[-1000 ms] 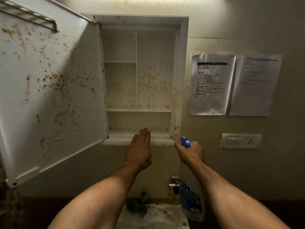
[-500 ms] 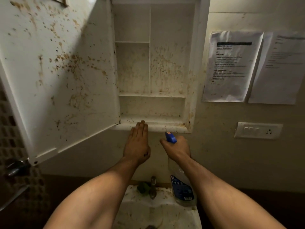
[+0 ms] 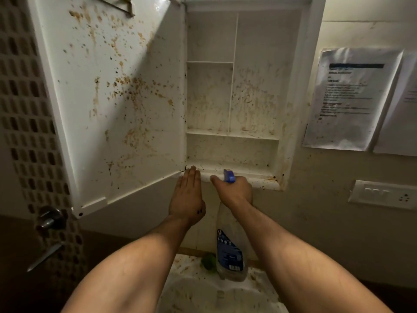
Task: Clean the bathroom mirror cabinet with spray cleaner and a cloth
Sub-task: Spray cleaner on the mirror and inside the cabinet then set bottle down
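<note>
Since one second ago both my grips have moved to the left along the bottom ledge of the cabinet [image 3: 255, 98]. The right one was at the right corner and is now under the middle.

Nearest to me, the sink [image 3: 203, 292] is spotted with brown dirt. A small green thing [image 3: 208, 262] lies at its far edge; whether it is the cloth I cannot tell. Above the sink hangs the spray bottle [image 3: 229, 251]. My right grip [image 3: 234, 190] holds it by the neck, fingers curled round it, and the blue spray head [image 3: 229, 176] stands up just before the ledge. My left grip [image 3: 187, 195] holds nothing: it is flat, fingers straight and together, with the fingertips touching the ledge at the hinge corner.

Farther, the open door [image 3: 117, 109] on the left and the back wall and shelves inside are covered with brown spots. I see no wiped area. So I judge the task is at its beginning: spraying and wiping are both left to do.
</note>
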